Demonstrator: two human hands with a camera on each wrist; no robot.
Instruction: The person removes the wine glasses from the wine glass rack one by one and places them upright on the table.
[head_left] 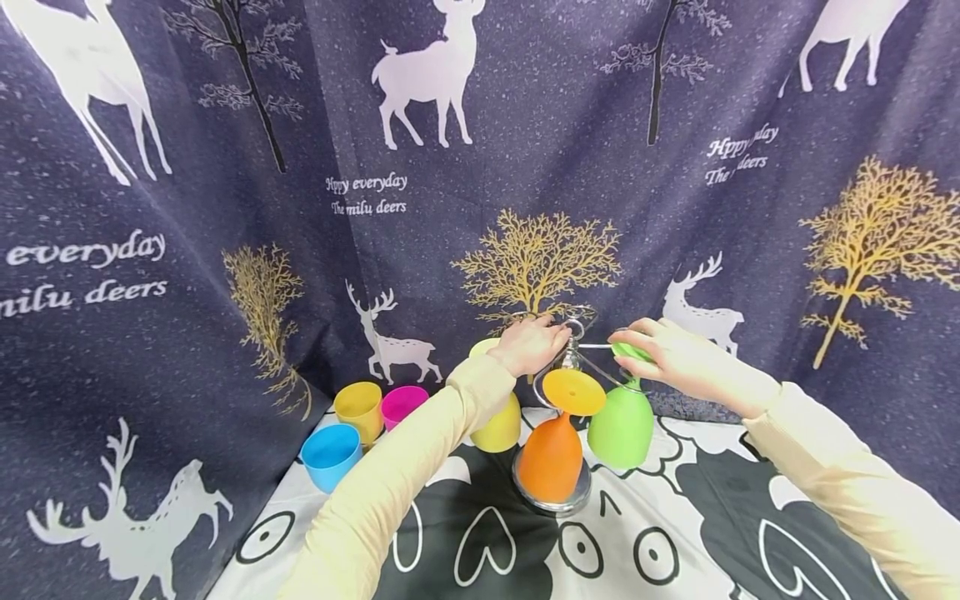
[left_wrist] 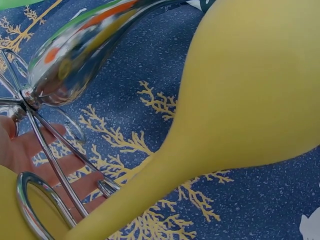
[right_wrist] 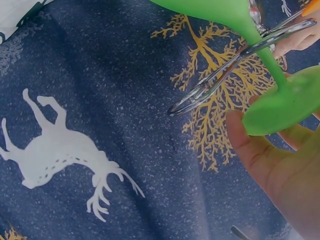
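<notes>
A shiny metal goblet rack (head_left: 572, 354) with wire loops carries several plastic goblets upside down. My left hand (head_left: 531, 343) is at the rack's top; in the left wrist view its fingers (left_wrist: 72, 165) lie fairly straight behind the wire arms, with the thumb by the hub. A yellow goblet (head_left: 497, 423) hangs below that hand, partly hidden by the sleeve. On the other side, my right hand (head_left: 671, 360) holds the round foot of a green goblet (head_left: 621, 427) between thumb and fingers. The green goblet's stem (right_wrist: 270, 62) is within a wire loop (right_wrist: 220, 75).
An orange goblet (head_left: 551, 458) hangs at the front of the rack, over its round metal base (head_left: 551, 507). Yellow (head_left: 358, 408), pink (head_left: 403, 403) and blue (head_left: 331, 455) cup-like bowls are grouped at the left. A deer-print curtain (head_left: 525, 167) stands behind the patterned tablecloth (head_left: 660, 517).
</notes>
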